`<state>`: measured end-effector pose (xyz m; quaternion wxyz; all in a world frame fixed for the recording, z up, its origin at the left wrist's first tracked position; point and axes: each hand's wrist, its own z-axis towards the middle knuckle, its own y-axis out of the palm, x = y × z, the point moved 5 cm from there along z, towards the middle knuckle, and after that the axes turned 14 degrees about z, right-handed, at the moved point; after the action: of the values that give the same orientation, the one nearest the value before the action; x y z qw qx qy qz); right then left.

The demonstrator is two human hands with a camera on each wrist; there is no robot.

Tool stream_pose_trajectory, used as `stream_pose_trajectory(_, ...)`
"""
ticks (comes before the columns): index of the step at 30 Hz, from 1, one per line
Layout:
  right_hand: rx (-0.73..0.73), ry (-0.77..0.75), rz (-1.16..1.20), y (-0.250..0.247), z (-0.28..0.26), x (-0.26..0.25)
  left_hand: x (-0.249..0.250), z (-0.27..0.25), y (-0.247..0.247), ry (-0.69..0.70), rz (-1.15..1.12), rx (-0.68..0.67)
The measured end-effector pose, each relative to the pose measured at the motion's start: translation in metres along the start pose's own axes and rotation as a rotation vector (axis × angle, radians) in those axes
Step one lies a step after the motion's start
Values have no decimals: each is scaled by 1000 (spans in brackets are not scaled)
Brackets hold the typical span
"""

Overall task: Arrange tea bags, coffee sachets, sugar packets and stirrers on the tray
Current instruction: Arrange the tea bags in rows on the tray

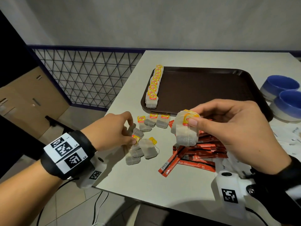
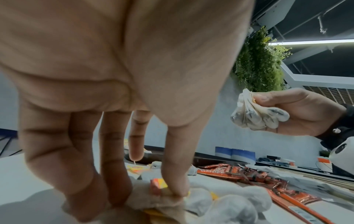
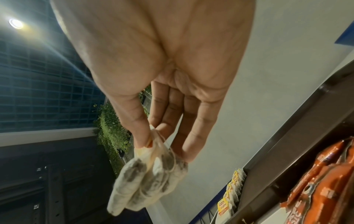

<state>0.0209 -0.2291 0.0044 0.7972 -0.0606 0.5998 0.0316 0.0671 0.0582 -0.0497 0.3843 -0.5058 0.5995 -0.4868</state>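
Note:
A dark brown tray (image 1: 203, 88) lies on the white table, with a row of tea bags (image 1: 154, 86) overlapping along its left edge. My right hand (image 1: 216, 121) pinches a stack of tea bags (image 1: 185, 129) by their tags, held above the table in front of the tray; the stack of tea bags (image 3: 151, 177) hangs under my thumb. My left hand (image 1: 117, 134) pinches one tea bag (image 1: 136, 137) in a loose pile (image 1: 140, 152) on the table; in the left wrist view my thumb (image 2: 176, 174) presses on that tea bag (image 2: 159, 195). Red coffee sachets (image 1: 195, 154) lie heaped under my right hand.
Two blue-and-white bowls (image 1: 286, 98) stand right of the tray. Three more tea bags (image 1: 153, 121) lie in a row before the tray's front edge. White packets (image 1: 290, 141) lie at the far right. The table's left edge borders a mesh railing (image 1: 84, 75).

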Motion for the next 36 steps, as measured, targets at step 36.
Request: stream_pose_trajectory(36, -15, 39, 19, 1, -2, 3, 18, -16, -41, 178, -590, 279)
